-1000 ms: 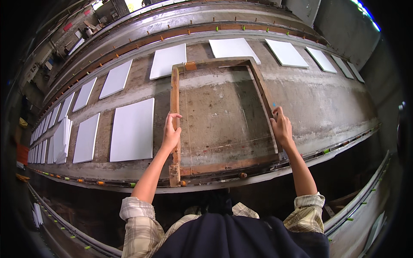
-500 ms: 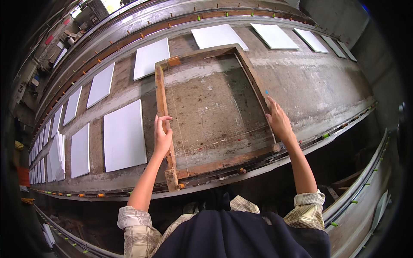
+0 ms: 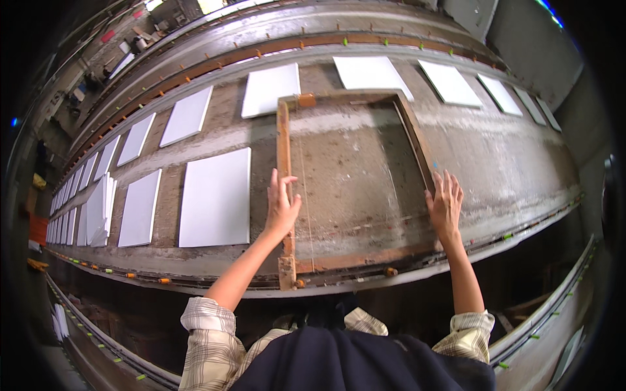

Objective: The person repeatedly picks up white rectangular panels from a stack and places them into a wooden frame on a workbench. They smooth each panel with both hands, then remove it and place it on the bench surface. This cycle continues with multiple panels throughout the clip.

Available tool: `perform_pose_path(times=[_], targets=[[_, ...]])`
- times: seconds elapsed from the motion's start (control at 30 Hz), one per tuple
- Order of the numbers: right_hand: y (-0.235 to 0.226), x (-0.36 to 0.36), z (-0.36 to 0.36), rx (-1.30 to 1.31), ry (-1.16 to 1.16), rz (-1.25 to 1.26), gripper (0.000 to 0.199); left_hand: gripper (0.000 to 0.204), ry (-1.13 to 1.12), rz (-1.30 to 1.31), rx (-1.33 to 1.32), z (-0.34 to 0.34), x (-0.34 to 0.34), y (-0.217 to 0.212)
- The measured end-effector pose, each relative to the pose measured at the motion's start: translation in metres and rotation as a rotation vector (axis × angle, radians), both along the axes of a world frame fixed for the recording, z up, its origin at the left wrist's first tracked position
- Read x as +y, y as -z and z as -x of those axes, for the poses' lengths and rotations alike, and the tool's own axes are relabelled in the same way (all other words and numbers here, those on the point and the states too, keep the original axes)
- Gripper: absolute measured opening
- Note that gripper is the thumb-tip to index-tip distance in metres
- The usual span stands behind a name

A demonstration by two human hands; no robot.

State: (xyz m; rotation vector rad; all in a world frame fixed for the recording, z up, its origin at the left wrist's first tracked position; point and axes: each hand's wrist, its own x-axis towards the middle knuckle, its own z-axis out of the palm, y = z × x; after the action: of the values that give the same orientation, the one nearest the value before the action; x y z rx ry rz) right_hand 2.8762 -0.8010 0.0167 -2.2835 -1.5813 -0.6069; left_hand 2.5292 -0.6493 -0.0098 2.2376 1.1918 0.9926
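A large rectangular wooden frame (image 3: 417, 140) lies on the long worn table, its near edge at the table's front rail. The table surface shows through its middle, where thin lines run near the left and bottom sides. My left hand (image 3: 283, 205) rests on the frame's left side, fingers spread and loosely bent over the wood. On the right side, my right hand (image 3: 446, 203) touches the wood with fingers stretched out and apart. Left of the frame lies a white rectangular panel (image 3: 215, 199). Another white panel (image 3: 373, 73) is partly behind the frame's far edge.
More white panels (image 3: 188, 117) run in two rows along the table (image 3: 515, 166), with a leaning stack (image 3: 99, 208) at the left. Small orange and green clips (image 3: 164, 281) line the front rail. A second rail table (image 3: 554, 326) stands at lower right; grey walls (image 3: 531, 58) rise beyond.
The view has shifted, so the table and frame appear farther right and slightly lower. My left hand's fingers have loosened and spread; my right hand's fingers have fanned out on the wood.
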Motion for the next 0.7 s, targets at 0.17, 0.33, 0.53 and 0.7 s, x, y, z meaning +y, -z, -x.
perform_pose_path(times=[0.17, 0.33, 0.53, 0.7], targets=[[-0.069, 0.048, 0.093, 0.191, -0.366, -0.035, 0.034, 0.044, -0.006, 0.085, -0.104, 0.042, -0.001, -0.038], [-0.119, 0.094, 0.229, 0.339, -0.781, 0.176, 0.025, 0.049, -0.009, 0.245, -0.217, 0.146, -0.004, -0.1], [-0.142, 0.157, 0.434, 0.422, -1.187, 0.168, 0.018, 0.042, -0.238, 0.132, -0.336, 0.348, 0.012, -0.108], [-0.121, 0.236, 0.615, 0.577, -1.349, 0.482, 0.02, 0.03, -0.597, -0.005, -0.531, 0.521, 0.039, -0.066]])
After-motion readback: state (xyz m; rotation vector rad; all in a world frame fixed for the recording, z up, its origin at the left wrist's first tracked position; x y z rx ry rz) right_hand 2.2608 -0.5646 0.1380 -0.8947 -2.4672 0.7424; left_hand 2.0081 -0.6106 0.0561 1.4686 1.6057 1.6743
